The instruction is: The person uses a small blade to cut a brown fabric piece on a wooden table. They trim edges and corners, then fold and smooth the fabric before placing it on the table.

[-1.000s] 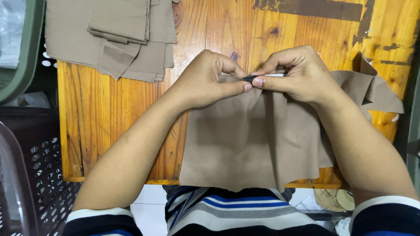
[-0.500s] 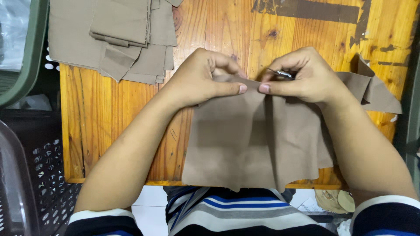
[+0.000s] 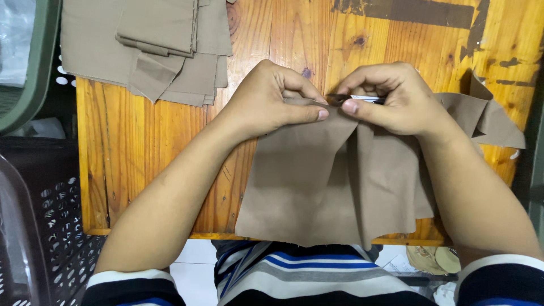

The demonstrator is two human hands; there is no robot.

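1. Across the middle of the frame, I see a tan cloth piece [image 3: 317,181] lying on the wooden table [image 3: 170,158], its lower edge hanging just over the table's near edge.
2. My left hand [image 3: 272,99] pinches the cloth's top edge, thumb pressed flat on the fabric.
3. My right hand [image 3: 396,96] grips the same edge just beside it, fingers closed narrowly on the cloth and on a small dark-and-white tool [image 3: 357,99]; what kind of tool, I cannot tell.
4. At the upper left of the frame sits a stack of folded tan cloth [image 3: 153,45], well apart from both hands.
5. At the lower left stands a dark perforated basket [image 3: 56,226].
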